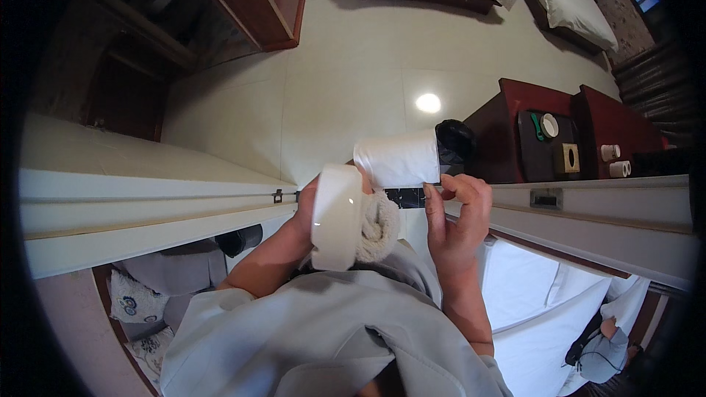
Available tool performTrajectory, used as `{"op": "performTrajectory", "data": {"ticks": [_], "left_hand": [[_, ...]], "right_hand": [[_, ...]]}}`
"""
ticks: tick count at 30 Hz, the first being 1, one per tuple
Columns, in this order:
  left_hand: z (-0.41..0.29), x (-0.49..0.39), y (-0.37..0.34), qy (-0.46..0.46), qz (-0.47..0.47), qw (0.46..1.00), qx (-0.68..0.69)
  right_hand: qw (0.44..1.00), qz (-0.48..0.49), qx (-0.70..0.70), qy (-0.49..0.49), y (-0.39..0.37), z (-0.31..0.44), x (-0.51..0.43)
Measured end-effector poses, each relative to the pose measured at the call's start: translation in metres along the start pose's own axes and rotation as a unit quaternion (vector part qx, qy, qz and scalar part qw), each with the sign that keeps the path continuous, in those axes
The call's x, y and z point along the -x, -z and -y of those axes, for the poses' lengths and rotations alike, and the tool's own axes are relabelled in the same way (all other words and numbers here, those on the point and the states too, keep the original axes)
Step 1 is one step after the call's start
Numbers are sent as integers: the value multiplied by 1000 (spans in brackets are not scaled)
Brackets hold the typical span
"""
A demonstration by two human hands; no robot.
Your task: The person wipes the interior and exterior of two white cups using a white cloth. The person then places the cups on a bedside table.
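Note:
My left hand (306,209) is partly hidden behind a glossy white dish (336,218), possibly an ashtray, seen from its side and held close to my body. A rolled cream terry towel (379,226) is bunched directly beside the dish. Beyond them extends a smooth white roll or folded sheet (398,159), its near left end by my left fingers. At this white piece's lower right corner is my right hand (460,215), thumb and forefinger slightly apart. Whether those fingertips pinch the corner cannot be made out.
I stand at a doorway between a door frame (595,207) and a white door edge (160,204). A black-lined bin (455,140) stands by a dark red cabinet (491,132). Its tray (543,157) bears a dish and tissue box. A person (604,350) is beside a bed (529,292).

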State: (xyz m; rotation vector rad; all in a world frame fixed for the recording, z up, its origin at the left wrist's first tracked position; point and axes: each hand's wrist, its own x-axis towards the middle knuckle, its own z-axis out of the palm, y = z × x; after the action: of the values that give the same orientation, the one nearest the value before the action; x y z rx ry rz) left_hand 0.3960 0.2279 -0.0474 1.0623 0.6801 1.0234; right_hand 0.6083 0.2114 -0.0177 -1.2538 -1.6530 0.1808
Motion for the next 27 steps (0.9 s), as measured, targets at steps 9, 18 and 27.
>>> {"op": "performTrajectory", "data": {"ticks": [9, 18, 27], "left_hand": [[-36, -2, -34, 230, -150, 942, -195], [-27, -7, -26, 118, -64, 915, -381], [6, -18, -19, 178, -104, 979, -7]], "right_hand": [[998, -46, 21, 41, 6, -2, 1], [999, -37, -9, -4, 7, 3, -1], [999, -15, -22, -25, 9, 5, -3]]}}
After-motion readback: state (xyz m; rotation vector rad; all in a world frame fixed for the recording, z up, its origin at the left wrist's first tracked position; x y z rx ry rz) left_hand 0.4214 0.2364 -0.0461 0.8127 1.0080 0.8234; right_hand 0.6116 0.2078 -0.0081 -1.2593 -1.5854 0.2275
